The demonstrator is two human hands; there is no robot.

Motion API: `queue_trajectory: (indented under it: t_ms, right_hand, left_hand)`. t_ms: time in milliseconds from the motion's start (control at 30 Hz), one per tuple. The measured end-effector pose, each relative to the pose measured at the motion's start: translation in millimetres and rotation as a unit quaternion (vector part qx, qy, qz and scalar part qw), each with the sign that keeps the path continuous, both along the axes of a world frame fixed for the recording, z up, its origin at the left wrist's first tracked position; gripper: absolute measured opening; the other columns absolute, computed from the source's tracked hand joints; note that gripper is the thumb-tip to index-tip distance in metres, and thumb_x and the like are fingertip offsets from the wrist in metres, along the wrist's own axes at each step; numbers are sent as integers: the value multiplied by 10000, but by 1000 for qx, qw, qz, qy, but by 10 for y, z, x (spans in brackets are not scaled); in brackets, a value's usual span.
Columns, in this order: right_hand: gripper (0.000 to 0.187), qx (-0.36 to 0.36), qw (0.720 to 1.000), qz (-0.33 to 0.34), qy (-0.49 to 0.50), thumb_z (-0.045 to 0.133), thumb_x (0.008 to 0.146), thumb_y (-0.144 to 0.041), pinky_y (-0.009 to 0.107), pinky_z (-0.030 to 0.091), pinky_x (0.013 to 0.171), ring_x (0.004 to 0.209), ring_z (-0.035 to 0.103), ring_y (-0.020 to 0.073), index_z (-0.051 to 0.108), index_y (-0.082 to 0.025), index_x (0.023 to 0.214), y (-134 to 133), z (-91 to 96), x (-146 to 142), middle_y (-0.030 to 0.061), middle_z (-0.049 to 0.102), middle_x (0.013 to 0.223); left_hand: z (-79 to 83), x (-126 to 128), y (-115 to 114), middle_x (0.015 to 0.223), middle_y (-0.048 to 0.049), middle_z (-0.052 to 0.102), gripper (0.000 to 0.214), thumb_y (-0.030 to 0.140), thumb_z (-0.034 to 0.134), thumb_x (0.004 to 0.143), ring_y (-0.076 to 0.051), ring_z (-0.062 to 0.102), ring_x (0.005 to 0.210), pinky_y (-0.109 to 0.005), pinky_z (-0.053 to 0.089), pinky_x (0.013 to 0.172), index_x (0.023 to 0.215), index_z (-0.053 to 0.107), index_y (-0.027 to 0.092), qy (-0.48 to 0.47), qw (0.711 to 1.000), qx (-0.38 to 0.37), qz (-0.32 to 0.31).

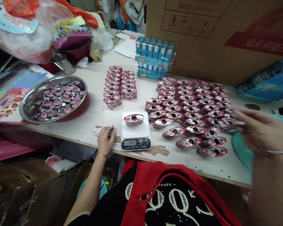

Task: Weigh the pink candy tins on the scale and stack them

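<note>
My left hand [105, 140] rests at the table's front edge, left of a white digital scale [135, 131], its fingers slightly apart and holding nothing. On the scale stands a small red-and-white printed packet [133, 119] with an oval top and a dark round hole. My right hand [261, 128] is at the right, smeared by motion, close to the outer packets of a large group; whether its fingers hold anything is unclear. Many similar packets [190, 103] stand in rows right of the scale. A smaller double row of packets [112, 84] stands behind it, to the left.
A steel bowl [23, 105] of small pink and silver pieces sits at the left, with a metal cup [63, 63] behind it. Wrapped blue boxes [153, 56] stand at the back, before a large carton [202, 53]. A teal tub [241, 150] is at the right edge.
</note>
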State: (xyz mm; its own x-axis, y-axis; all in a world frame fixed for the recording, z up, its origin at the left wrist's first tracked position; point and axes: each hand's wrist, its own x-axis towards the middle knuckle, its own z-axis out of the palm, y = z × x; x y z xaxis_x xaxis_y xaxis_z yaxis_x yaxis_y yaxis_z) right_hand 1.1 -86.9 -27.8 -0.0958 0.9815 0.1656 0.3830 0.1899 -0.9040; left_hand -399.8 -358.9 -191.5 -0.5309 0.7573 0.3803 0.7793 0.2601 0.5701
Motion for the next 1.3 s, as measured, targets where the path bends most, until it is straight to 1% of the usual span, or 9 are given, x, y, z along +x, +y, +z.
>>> queue_trajectory:
  t_ms: [67,167,333,567,667,800,1000,1133,1300]
  right_hand:
    - [269,-126,985,105,48,789,629,-388,288,384,458,541,529,126,716,-194,800,-230,69,-798,95,644,761]
    - [184,-162,935,306,78,717,708,-346,258,446,509,588,554,116,706,-189,803,-526,11,-1769,46,653,762]
    - [59,-121,892,435,14,637,757,-185,233,446,580,604,545,92,689,-156,752,-704,-306,-2469,14,650,696]
    - [76,-70,892,444,-36,636,741,-147,236,436,608,655,542,99,692,-160,791,-689,-425,-2550,19,655,750]
    - [95,-174,892,413,58,664,725,-197,213,425,542,608,518,84,673,-172,817,-649,-391,-2505,8,635,751]
    - [198,-355,844,325,237,715,711,-295,161,395,452,569,479,57,638,-180,853,-556,-356,-2315,-1,593,756]
    - [122,-458,801,258,285,630,801,-280,187,511,569,717,583,101,634,-166,844,-648,-428,-1902,47,609,808]
    - [182,-437,821,269,249,661,737,-163,218,538,654,795,634,124,618,-169,914,-759,-452,-1803,67,655,901]
    - [294,-368,852,313,202,688,761,-342,205,484,515,648,634,115,534,-179,952,-818,-424,-1878,40,660,829]
  left_hand:
    - [0,-1,-5,950,-76,616,261,311,505,863,-181,576,911,-323,482,816,1079,586,188,-6,1000,3,-2]
    - [4,2,-11,950,-73,615,256,307,505,864,-178,576,911,-325,482,829,1077,585,190,-15,1000,10,-6]
    - [9,1,-22,959,-73,617,251,302,506,865,-178,575,918,-333,480,845,1079,584,195,-23,1000,15,-4]
    - [11,1,-25,973,-72,620,257,304,513,864,-181,582,922,-343,483,855,1089,587,203,-33,999,19,1]
    - [12,11,-20,972,-75,622,256,307,509,865,-186,584,924,-349,485,854,1085,588,203,-37,999,21,5]
    - [21,24,-19,970,-75,622,252,306,506,866,-184,582,921,-338,486,840,1080,585,199,-39,999,19,4]
    - [33,35,-20,970,-72,617,250,298,506,869,-177,578,921,-330,482,838,1082,586,195,-36,999,20,2]
    - [20,33,-17,981,-74,616,258,308,503,870,-182,577,925,-338,480,843,1089,586,199,-41,999,9,8]
    - [8,26,-15,980,-73,617,260,310,502,868,-182,578,920,-339,479,841,1089,584,198,-41,999,9,10]
